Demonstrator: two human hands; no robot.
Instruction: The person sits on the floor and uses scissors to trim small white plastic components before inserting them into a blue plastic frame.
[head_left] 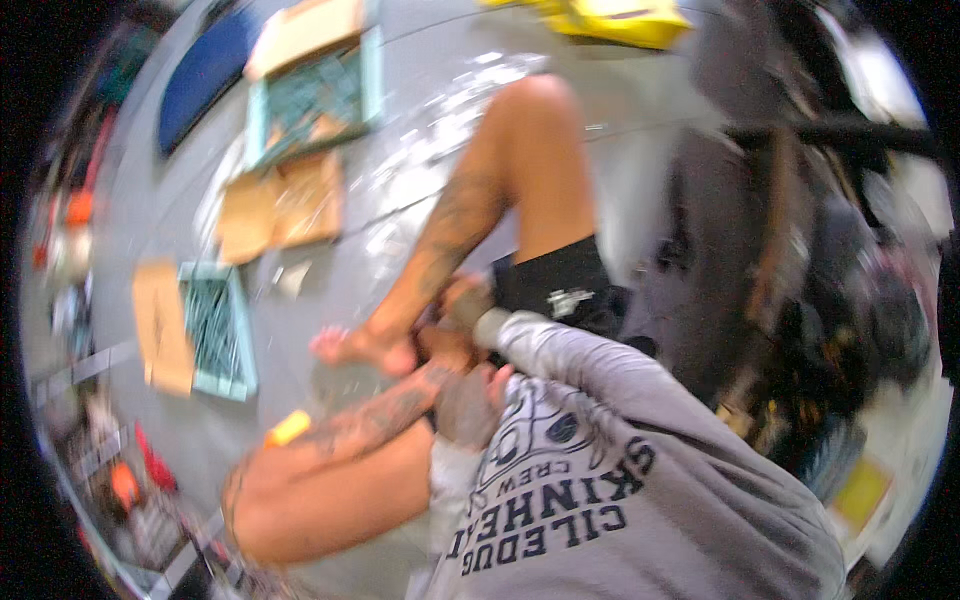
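I sit on the floor with my bare legs bent and crossed, in a grey printed sweatshirt (640, 470) and black shorts (555, 285). My right hand (466, 303) is low at my lap, by the ankle and the hem of the shorts. Close to it, in front of my belly, is my left hand (468, 408), with the sleeve bunched behind it. Both hands are smeared by motion. Their fingers are mostly hidden, and I cannot make out anything in them. One bare foot (370, 350) points left.
Left lies an opened box (250, 365) of thin teal-looking pieces, its cardboard flap beside it. A larger opened box (372, 80) stands farther off, near brown cardboard (280, 205). A dark blue panel (205, 80), a yellow bag (630, 22) and a small yellow item (288, 428) lie around.
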